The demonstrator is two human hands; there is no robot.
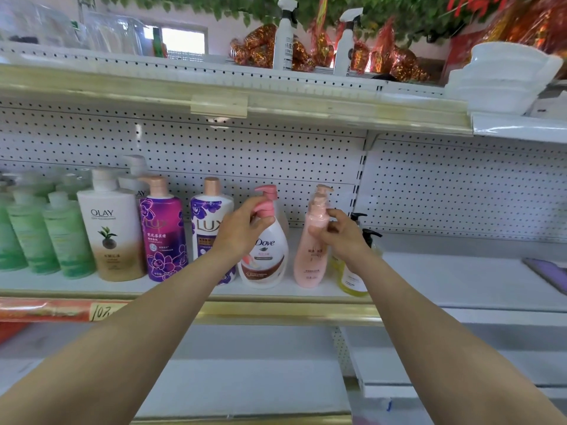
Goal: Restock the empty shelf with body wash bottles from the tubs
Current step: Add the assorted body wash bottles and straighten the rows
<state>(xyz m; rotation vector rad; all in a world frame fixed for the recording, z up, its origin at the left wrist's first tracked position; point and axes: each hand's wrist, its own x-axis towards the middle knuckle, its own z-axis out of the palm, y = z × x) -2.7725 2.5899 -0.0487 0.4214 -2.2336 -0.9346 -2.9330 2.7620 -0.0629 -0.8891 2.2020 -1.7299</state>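
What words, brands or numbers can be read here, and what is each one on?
"OLAY": the white-and-gold bottle.
"LUX": the purple bottle.
"LUX": the white-and-purple bottle.
"Dove": the white pump bottle.
"10", handwritten, then unclear: the yellow price tag.
Too small or blurred to read: the bottles' fine print, the pink bottle, the two spray bottles.

Top shelf (153,65): two white trigger-spray bottles (283,35) upright among red-gold foil ornaments (257,47). Green artificial leaf garland (214,4) overhead. Stack of white plastic bowls (503,78) at right end. Clear plastic containers (113,32) at left. Yellow handwritten price tag (104,311) on lower rail, beside red strip (43,309).
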